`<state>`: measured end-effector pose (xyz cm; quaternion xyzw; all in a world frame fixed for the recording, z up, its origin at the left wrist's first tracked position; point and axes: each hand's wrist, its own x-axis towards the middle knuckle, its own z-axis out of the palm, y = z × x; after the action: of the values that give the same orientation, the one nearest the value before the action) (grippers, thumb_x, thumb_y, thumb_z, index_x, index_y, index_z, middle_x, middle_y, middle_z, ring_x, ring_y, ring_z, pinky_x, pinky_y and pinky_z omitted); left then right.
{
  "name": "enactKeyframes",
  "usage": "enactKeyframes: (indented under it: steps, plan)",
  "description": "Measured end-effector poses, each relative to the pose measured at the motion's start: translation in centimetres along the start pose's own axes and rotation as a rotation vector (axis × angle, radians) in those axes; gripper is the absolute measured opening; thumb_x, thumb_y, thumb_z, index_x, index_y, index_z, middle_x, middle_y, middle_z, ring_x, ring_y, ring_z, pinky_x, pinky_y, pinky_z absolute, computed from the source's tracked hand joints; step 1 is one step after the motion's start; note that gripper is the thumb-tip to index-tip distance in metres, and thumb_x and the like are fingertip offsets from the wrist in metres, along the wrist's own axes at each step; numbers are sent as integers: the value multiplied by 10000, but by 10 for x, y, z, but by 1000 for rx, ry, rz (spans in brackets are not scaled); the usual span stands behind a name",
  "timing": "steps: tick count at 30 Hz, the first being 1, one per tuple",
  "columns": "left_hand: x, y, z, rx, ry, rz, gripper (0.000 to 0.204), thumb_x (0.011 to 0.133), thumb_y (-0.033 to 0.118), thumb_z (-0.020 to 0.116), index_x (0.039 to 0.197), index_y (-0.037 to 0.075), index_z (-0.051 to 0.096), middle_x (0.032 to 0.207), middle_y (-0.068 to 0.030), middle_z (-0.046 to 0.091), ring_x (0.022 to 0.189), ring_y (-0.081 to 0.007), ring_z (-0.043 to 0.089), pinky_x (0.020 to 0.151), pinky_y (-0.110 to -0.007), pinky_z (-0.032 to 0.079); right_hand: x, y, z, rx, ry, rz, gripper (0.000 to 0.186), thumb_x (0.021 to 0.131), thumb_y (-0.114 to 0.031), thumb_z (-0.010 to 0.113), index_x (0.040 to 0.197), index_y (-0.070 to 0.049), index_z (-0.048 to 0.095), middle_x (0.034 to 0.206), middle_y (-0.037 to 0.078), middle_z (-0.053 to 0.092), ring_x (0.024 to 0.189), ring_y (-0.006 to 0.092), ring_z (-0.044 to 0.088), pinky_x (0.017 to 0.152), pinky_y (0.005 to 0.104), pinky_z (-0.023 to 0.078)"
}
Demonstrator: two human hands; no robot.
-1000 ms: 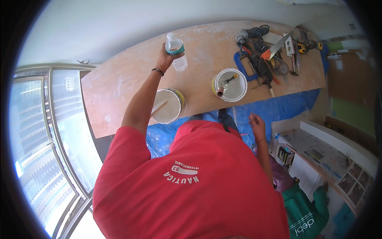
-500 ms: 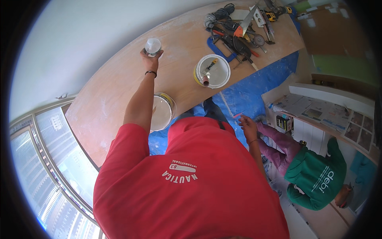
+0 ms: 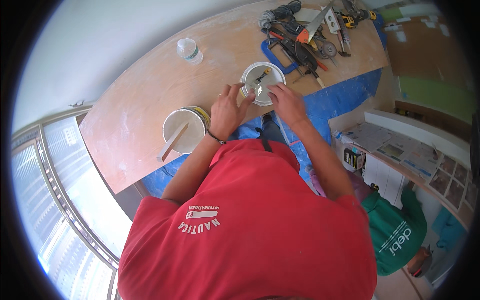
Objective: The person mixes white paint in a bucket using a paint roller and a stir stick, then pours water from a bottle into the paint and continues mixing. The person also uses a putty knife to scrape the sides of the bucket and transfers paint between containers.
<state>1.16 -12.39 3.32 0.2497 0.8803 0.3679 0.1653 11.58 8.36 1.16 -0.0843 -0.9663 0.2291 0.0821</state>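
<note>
A white bucket (image 3: 264,65) stands on the wooden table, with a yellow-and-black handled brush (image 3: 263,75) in it. At its near-left rim is my left hand (image 3: 227,111), fingers apart and nothing seen in it. My right hand (image 3: 288,103) is at the near-right rim, its fingers loosely bent and spread, also with nothing visible in it. A clear plastic bottle (image 3: 190,52) is farther left on the table, away from both hands. Left of my left hand is a second bucket (image 3: 170,121) with pale contents, a wooden stick (image 3: 173,141) lying over its rim.
A pile of tools lies at the far right of the table, with a handsaw (image 3: 316,26) and a blue clamp (image 3: 272,56). Blue sheeting (image 3: 345,95) covers the floor. A co-worker in a green top (image 3: 395,230) is at the right, near a newspaper-covered shelf (image 3: 395,142).
My left hand has let go of the bottle and come right to the bucket. My right hand has risen from low on the right to the same bucket.
</note>
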Motion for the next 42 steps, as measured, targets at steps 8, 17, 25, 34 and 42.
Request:
enactKeyframes:
  steps: [8, 17, 25, 34, 42]
  plan:
    - [-10, 27, 30, 117, -7, -20, 381, 964, 392, 734, 1259, 157, 679, 1078, -107, 673, 971, -366, 704, 825, -492, 566, 109, 38, 77, -585, -643, -372, 198, 940, -140, 638, 945, -113, 834, 1032, 115, 796, 981, 278, 780, 822, 415, 627]
    - [-11, 35, 62, 295, 112, -92, 275, 929, 303, 745, 1182, 198, 714, 1011, -101, 654, 920, -329, 705, 785, -477, 554, 101, 80, 130, -672, -737, -511, 215, 931, -155, 647, 1011, -143, 846, 1041, 70, 812, 996, 252, 785, 806, 404, 633]
    - [2, 39, 64, 498, 71, -118, 303, 977, 355, 710, 1182, 130, 705, 1028, -157, 667, 914, -388, 710, 769, -520, 557, 79, 53, 135, -679, -711, -324, 241, 926, -224, 679, 1106, -160, 825, 1105, 36, 779, 1111, 267, 713, 779, 416, 592]
    - [26, 34, 63, 487, -172, -71, 319, 1055, 329, 572, 1174, 45, 653, 1064, -240, 747, 981, -469, 707, 825, -564, 546, 27, 37, -9, -452, -319, 27, 189, 841, -233, 696, 909, -120, 832, 941, 64, 749, 961, 256, 672, 706, 409, 502]
    - [60, -1, 95, 781, -260, 131, 358, 1031, 376, 573, 945, 60, 717, 911, -211, 751, 834, -399, 741, 717, -525, 585, -50, 93, -60, -73, 37, 373, 213, 829, -208, 733, 993, -88, 799, 1048, 160, 713, 1085, 343, 626, 859, 482, 518]
